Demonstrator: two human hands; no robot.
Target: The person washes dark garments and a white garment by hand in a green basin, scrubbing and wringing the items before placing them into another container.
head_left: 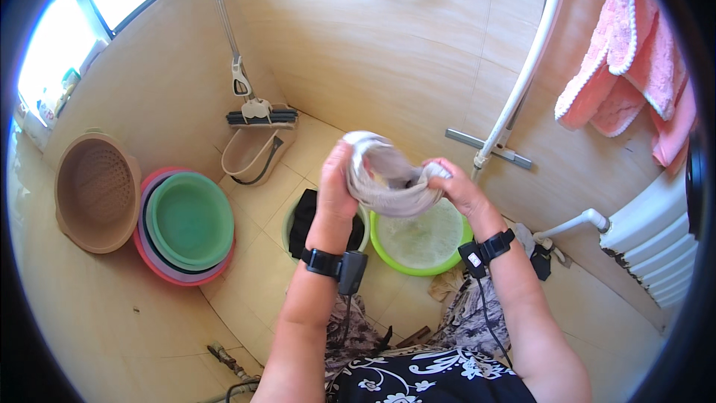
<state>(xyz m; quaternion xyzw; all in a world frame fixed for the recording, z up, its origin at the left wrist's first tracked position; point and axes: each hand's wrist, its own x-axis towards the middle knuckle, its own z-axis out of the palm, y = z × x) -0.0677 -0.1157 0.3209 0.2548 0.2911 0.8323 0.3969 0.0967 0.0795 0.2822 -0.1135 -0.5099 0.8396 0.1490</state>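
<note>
A bunched grey-white cloth (391, 198) hangs in the air between my hands, curved into a loose ring. My left hand (337, 185) grips its left side, and my right hand (456, 185) pinches its right end. Slight blur hides what kind of cloth or garment it is. Below it on the floor stands a bright green basin (418, 269) of sudsy water. To the left of that, partly behind my left forearm, a pale basin (365, 235) has black cloth (303, 222) in it.
Stacked basins, a green one (192, 220) innermost, and a brown basin (97, 192) lean at the left wall. A mop (259, 110) stands over its bucket (253, 155). A white pipe (526, 67), pink towels (623, 52) and a white radiator (649, 239) are on the right.
</note>
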